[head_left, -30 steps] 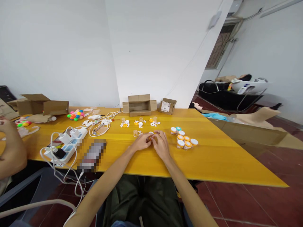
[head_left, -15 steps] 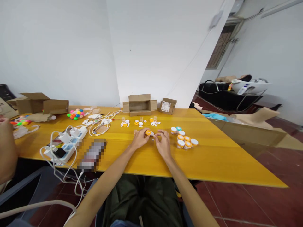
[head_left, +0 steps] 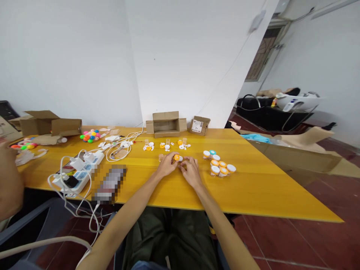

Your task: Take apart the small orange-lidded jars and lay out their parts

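Over the middle of the yellow table (head_left: 174,191), my left hand (head_left: 167,165) pinches a small orange round piece (head_left: 176,157). My right hand (head_left: 190,169) is just to its right, fingers bent close to the piece; whatever its fingertips may hold is too small to make out. A white round piece (head_left: 180,159) shows between the hands. A clear cup (head_left: 161,157) stands beside my left hand. Behind are three small groups of clear cups with orange and white parts (head_left: 167,146). Several lidded jars (head_left: 222,164) stand to the right.
An open cardboard box (head_left: 166,129) and a smaller box (head_left: 199,126) stand by the wall. On the left are a power strip (head_left: 81,174) with white cables, a blurred phone (head_left: 109,184), colourful balls (head_left: 90,136) and another person's arm (head_left: 9,180) at the edge.
My right hand's fingers have shifted slightly left and down, with the fingertips bent differently. My left hand still holds the orange piece, nearly in the same place.
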The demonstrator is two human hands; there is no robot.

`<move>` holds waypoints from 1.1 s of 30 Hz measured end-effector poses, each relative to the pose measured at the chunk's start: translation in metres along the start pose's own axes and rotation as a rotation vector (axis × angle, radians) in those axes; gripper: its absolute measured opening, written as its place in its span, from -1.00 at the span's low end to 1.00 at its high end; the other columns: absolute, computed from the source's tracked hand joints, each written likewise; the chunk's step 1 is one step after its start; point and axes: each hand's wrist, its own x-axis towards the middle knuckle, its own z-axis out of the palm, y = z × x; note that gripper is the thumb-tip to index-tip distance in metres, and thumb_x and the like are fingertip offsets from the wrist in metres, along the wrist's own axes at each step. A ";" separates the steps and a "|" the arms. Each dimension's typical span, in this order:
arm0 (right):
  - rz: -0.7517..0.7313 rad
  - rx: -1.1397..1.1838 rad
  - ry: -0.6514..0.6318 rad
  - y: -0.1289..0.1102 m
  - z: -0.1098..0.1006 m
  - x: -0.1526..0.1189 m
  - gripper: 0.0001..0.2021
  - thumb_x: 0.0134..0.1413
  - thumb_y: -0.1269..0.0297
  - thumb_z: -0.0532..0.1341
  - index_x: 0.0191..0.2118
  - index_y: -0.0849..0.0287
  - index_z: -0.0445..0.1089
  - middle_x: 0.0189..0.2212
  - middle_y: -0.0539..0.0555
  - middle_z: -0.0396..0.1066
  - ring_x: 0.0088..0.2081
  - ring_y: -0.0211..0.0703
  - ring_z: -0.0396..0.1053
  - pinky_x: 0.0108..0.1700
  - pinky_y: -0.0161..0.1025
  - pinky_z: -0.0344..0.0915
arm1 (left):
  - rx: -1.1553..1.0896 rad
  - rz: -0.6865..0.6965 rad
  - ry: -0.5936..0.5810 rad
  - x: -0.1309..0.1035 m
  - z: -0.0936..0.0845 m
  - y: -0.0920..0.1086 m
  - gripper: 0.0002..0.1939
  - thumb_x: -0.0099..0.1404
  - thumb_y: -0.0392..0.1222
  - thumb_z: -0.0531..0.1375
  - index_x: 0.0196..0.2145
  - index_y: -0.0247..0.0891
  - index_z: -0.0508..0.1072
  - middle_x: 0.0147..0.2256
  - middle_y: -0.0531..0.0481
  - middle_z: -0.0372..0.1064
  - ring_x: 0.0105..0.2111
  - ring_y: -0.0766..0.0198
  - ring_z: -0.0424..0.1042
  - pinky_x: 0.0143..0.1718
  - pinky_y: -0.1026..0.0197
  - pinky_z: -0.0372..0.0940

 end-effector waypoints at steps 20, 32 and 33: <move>-0.094 0.009 0.085 -0.020 -0.014 0.005 -0.80 0.20 0.37 0.08 -0.29 0.04 0.46 -0.29 0.12 0.42 -0.21 0.02 0.36 -0.11 -0.05 0.34 | 0.148 0.143 -0.149 -0.004 0.003 -0.003 -0.62 0.22 -0.35 0.12 -0.01 -0.20 0.45 -0.14 -0.05 0.51 -0.21 0.20 0.45 -0.07 0.19 0.33; -0.068 0.049 0.083 -0.018 -0.012 0.005 -0.81 0.16 0.40 0.09 -0.32 0.06 0.44 -0.24 0.13 0.43 -0.18 0.01 0.38 -0.09 -0.07 0.35 | 0.121 0.162 -0.128 -0.004 0.003 -0.004 -0.67 0.23 -0.33 0.14 -0.05 -0.20 0.47 -0.18 -0.03 0.51 -0.20 0.20 0.45 -0.11 0.21 0.33; -0.066 0.053 0.084 -0.018 -0.012 0.005 -0.81 0.16 0.40 0.09 -0.32 0.06 0.44 -0.24 0.13 0.43 -0.18 0.00 0.38 -0.09 -0.07 0.36 | 0.119 0.165 -0.126 -0.004 0.003 -0.004 -0.67 0.23 -0.33 0.14 -0.05 -0.20 0.47 -0.19 -0.03 0.51 -0.21 0.20 0.46 -0.12 0.21 0.33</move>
